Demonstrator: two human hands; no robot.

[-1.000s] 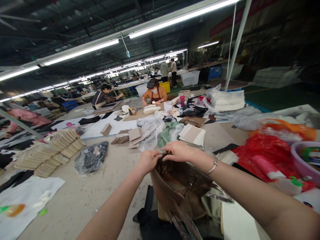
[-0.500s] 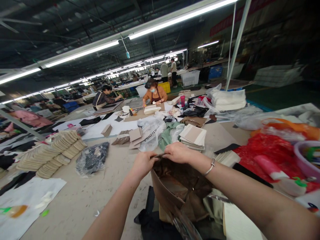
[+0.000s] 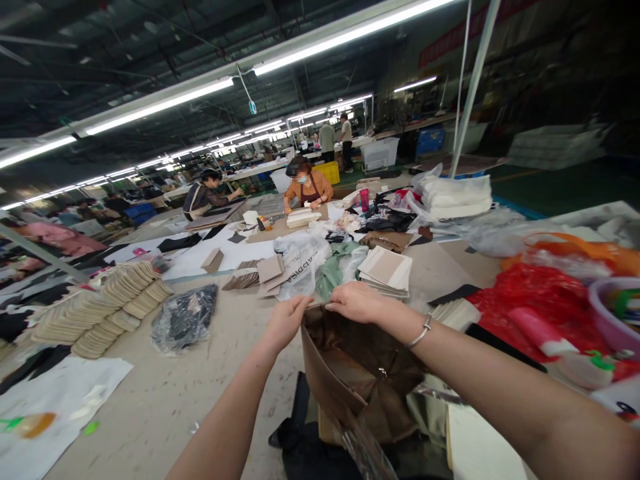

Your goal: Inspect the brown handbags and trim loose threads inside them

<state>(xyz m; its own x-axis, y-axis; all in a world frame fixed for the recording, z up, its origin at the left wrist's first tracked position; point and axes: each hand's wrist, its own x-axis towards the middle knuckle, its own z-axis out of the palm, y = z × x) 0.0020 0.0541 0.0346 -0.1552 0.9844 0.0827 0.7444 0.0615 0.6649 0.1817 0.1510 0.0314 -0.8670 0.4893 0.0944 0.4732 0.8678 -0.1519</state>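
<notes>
A brown bag (image 3: 327, 373) stands before me with its mouth open upward, its dark brown lining and a small bright metal piece showing inside. My left hand (image 3: 287, 320) is closed at the bag's far left rim, thumb and fingers pinched on the edge. Just right of it, my right hand (image 3: 357, 303) grips the same far rim, fingers curled over it. A bangle circles the right wrist. Clear plastic wrap (image 3: 367, 453) hangs at the bag's near side. Black material (image 3: 310, 433) lies beneath and to the left of the bag.
Stacked beige pieces (image 3: 107, 307) and a plastic-wrapped black bundle (image 3: 185, 317) lie left. Beige panels (image 3: 385, 270) sit beyond my hands. Red plastic bags (image 3: 525, 320) and a purple basin (image 3: 615, 307) are right. A co-worker (image 3: 307, 187) works across the table.
My left hand has shifted slightly left and up along the rim, and the bag's far edge has spread a little. The right hand stays almost in place.
</notes>
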